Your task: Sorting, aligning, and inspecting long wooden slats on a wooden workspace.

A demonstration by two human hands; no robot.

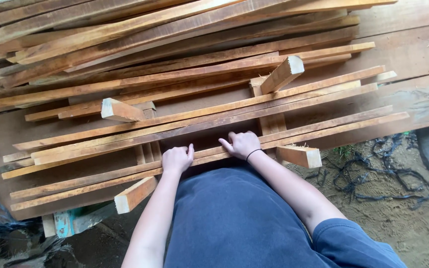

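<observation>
**Both hands on the nearest strip of a half-sorted stack of wooden laths**

The left hand is curled into a loose fist with its knuckles over the nearest long wooden strip, fingers folded down on its near edge. The right hand, a dark band at its wrist, lies on the same strip just to the right, fingers bent and pressed on the wood; whether they wrap under it cannot be told. The strip runs well past both hands on either side, lying across the short cross blocks beneath it.

As to progress, judged from how things lie: just beyond the hands a few strips sit roughly parallel and spaced apart over the blocks, which looks like an ordered layer already laid. Farther beyond, a loose heap of strips crosses at mixed angles and looks unsorted, so most of the wood appears still to be handled. A short block stands tilted beyond the right hand, and another beyond the left hand.

Everything rests on the broad plank table. To the right of the right hand, below the table edge, lies bare earth with dark tangled cords.
</observation>
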